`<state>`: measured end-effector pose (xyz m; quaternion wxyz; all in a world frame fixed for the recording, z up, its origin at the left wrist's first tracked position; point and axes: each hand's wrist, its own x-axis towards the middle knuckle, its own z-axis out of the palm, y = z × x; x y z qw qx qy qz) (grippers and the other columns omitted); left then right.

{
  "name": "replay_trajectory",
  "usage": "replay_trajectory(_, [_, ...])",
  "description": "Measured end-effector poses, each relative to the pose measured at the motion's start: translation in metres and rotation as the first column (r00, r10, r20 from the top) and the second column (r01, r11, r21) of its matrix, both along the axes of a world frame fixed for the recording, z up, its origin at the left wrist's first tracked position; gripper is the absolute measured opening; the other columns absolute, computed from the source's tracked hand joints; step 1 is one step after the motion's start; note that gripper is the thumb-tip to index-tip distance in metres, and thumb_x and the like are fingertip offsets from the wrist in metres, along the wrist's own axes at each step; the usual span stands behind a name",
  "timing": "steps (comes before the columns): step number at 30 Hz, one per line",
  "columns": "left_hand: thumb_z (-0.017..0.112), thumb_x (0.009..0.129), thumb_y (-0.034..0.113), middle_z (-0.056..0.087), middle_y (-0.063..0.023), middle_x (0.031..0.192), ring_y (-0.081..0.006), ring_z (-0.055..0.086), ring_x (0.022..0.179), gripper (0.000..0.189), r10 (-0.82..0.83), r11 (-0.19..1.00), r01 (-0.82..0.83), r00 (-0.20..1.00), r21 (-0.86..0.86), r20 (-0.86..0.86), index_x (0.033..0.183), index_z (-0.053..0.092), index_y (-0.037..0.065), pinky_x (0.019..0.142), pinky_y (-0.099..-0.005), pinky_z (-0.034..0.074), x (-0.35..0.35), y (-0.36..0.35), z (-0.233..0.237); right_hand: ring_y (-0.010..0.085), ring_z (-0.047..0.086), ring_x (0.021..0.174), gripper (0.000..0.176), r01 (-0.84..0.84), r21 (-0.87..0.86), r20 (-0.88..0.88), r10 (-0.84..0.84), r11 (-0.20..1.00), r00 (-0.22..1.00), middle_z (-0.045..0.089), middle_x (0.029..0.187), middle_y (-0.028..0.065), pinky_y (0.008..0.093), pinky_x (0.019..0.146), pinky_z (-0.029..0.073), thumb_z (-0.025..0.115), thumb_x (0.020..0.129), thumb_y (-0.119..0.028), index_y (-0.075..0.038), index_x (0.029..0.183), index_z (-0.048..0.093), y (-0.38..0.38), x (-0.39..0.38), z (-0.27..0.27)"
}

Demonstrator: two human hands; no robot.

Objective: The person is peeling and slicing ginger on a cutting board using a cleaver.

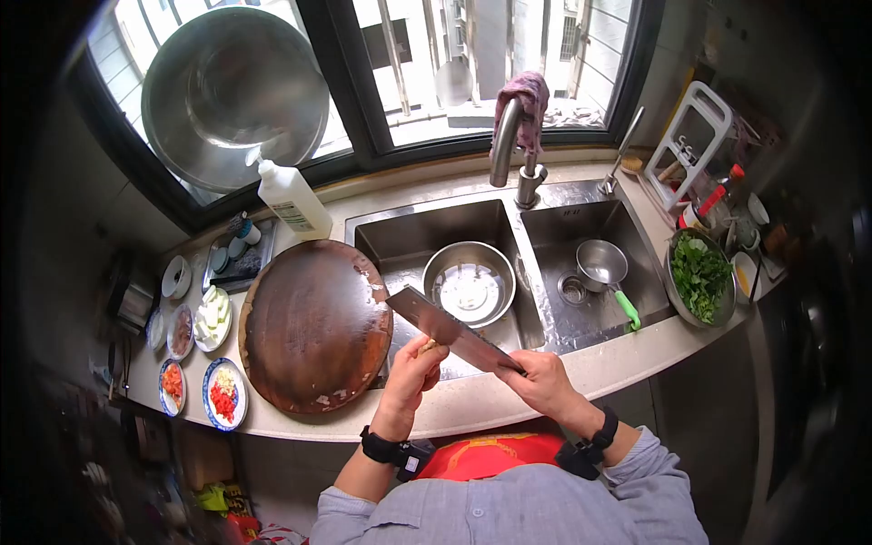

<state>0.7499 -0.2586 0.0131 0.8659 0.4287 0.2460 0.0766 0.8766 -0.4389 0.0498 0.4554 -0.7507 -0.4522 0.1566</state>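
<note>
A wide-bladed cleaver (454, 336) is held in front of the sink, its blade pointing up and left. My right hand (540, 380) is wrapped round its handle. Fingers pinched together, my left hand (411, 377) is at the lower edge of the blade with a small pale piece that I cannot make out. To the left of the blade lies a round wooden chopping board (313, 318), wet and with pale bits on its right side. Behind the blade, a metal bowl (470, 277) with water stands in the left basin.
Plates of cut red food (223, 400) and white slices (213, 320) stand left of the board. A soap bottle (295, 204) is behind it. The right basin holds a green-handled pan (601, 263). Leafy greens (699, 280) fill a bowl at right, below the faucet (522, 173).
</note>
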Motion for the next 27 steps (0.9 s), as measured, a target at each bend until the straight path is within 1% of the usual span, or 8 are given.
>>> replay_trajectory(3, [0.064, 0.077, 0.009, 0.044, 0.0039, 0.066, -0.003, 0.039, 0.045, 0.027, 0.009, 1.0, -0.008, 0.999, -0.007, 0.05, 0.098, 0.047, 0.008, 0.036, -0.0163, 0.026, 0.007, -0.009, 0.002, 0.0299, 0.058, 0.061, 0.014, 0.033, -0.057, -0.047, -0.036, 0.998, 0.998, 0.057, 0.067, 0.0151, 0.0359, 0.052, 0.043, 0.058, 0.077, -0.018, -0.004, 0.079, 0.062, -0.003, -0.002, 0.002])
replay_trajectory(5, [0.064, 0.077, 0.009, 0.045, 0.0037, 0.068, -0.003, 0.04, 0.046, 0.029, 0.025, 0.999, -0.027, 0.996, 0.023, 0.081, 0.1, 0.046, 0.009, 0.037, -0.0162, 0.027, 0.011, -0.016, 0.006, 0.0231, 0.055, 0.051, 0.016, 0.068, -0.045, 0.003, -0.068, 0.997, 0.998, 0.055, 0.06, 0.0148, 0.0323, 0.048, 0.041, 0.061, 0.077, -0.016, -0.001, 0.075, 0.061, -0.004, 0.002, 0.0])
replay_trajectory(11, [0.065, 0.076, 0.008, 0.048, 0.003, 0.073, -0.0029, 0.043, 0.053, 0.037, 0.126, 0.989, -0.125, 0.992, 0.081, -0.006, 0.106, 0.044, 0.011, 0.042, -0.0157, 0.03, 0.023, -0.021, 0.009, 0.0232, 0.055, 0.051, 0.015, 0.029, 0.013, -0.034, -0.028, 1.0, 0.999, 0.056, 0.061, 0.0142, 0.0316, 0.048, 0.041, 0.062, 0.076, -0.016, -0.001, 0.076, 0.061, -0.007, 0.024, -0.007])
replay_trajectory(13, [0.065, 0.075, 0.008, 0.048, 0.0032, 0.073, -0.0031, 0.043, 0.053, 0.037, 0.073, 0.964, -0.039, 0.99, 0.265, -0.117, 0.106, 0.045, 0.01, 0.042, -0.0155, 0.03, 0.031, -0.021, 0.012, 0.0242, 0.056, 0.053, 0.014, 0.002, 0.062, -0.037, 0.0, 0.998, 0.999, 0.057, 0.063, 0.0138, 0.0319, 0.048, 0.042, 0.062, 0.076, -0.015, -0.002, 0.077, 0.062, -0.007, 0.029, -0.005])
replay_trajectory(18, [0.067, 0.071, 0.005, 0.053, 0.003, 0.076, -0.0025, 0.042, 0.058, 0.03, -0.013, 0.959, 0.046, 0.993, 0.281, -0.116, 0.099, 0.057, 0.008, 0.044, -0.0161, 0.028, 0.047, -0.027, 0.022, 0.0304, 0.057, 0.063, 0.013, -0.132, 0.099, 0.044, 0.128, 0.986, 0.991, 0.058, 0.071, 0.0128, 0.0357, 0.053, 0.045, 0.059, 0.076, -0.016, -0.005, 0.083, 0.061, -0.017, 0.057, -0.008])
replay_trajectory(22, [0.067, 0.071, 0.0, 0.054, 0.0021, 0.079, -0.0026, 0.044, 0.06, 0.044, -0.07, 0.939, 0.134, 0.976, 0.316, -0.205, 0.11, 0.048, 0.009, 0.044, -0.0151, 0.03, 0.055, -0.032, 0.017, 0.028, 0.058, 0.059, 0.011, -0.214, 0.102, 0.03, 0.212, 0.972, 0.977, 0.059, 0.068, 0.0132, 0.0334, 0.052, 0.045, 0.062, 0.074, -0.014, -0.005, 0.08, 0.063, -0.024, 0.075, -0.017])
replay_trajectory(25, [0.068, 0.071, 0.001, 0.056, 0.0004, 0.082, -0.003, 0.048, 0.065, 0.041, -0.023, 0.832, 0.12, 0.983, 0.542, -0.182, 0.107, 0.051, 0.008, 0.047, -0.0147, 0.034, 0.063, -0.042, 0.009, 0.0281, 0.057, 0.059, 0.011, -0.217, 0.079, 0.031, 0.216, 0.973, 0.976, 0.058, 0.067, 0.013, 0.0334, 0.052, 0.045, 0.062, 0.074, -0.014, -0.004, 0.079, 0.062, -0.031, 0.082, -0.019])
replay_trajectory(27, [0.068, 0.07, -0.002, 0.058, -0.0004, 0.085, -0.0104, 0.055, 0.08, 0.023, 0.031, 0.853, 0.051, 0.988, 0.52, -0.148, 0.091, 0.06, 0.001, 0.072, -0.0224, 0.045, 0.066, -0.047, 0.008, 0.0283, 0.057, 0.059, 0.011, -0.197, 0.059, 0.045, 0.194, 0.979, 0.98, 0.058, 0.067, 0.013, 0.0335, 0.051, 0.045, 0.062, 0.075, -0.014, -0.004, 0.079, 0.062, -0.034, 0.081, -0.019])
